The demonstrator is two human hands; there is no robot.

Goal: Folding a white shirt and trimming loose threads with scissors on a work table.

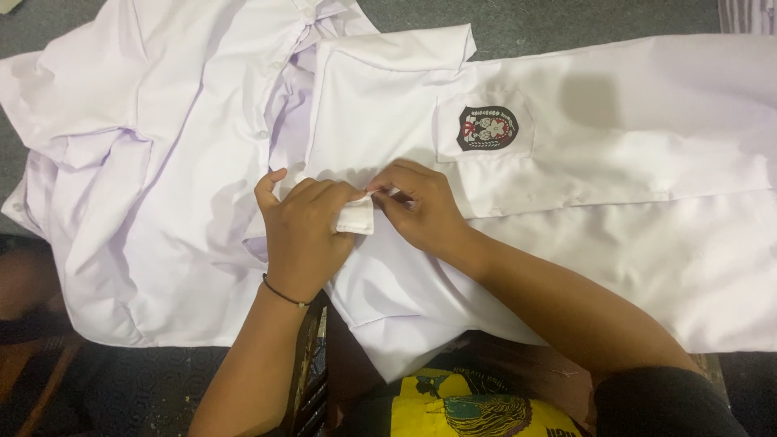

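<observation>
left hand (303,235) – right hand (421,206) – both pinch small white tab (357,217) | white shirt (566,162)

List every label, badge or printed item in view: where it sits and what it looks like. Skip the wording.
Badge: sewn on the white shirt's chest pocket, upper middle; dark shield shape with red and white figures.
Small cloth tag: pinched between the left hand and right hand, at the shirt's edge; white, roughly square.
Printed fabric: bottom edge; yellow with dark green and black design.
</observation>
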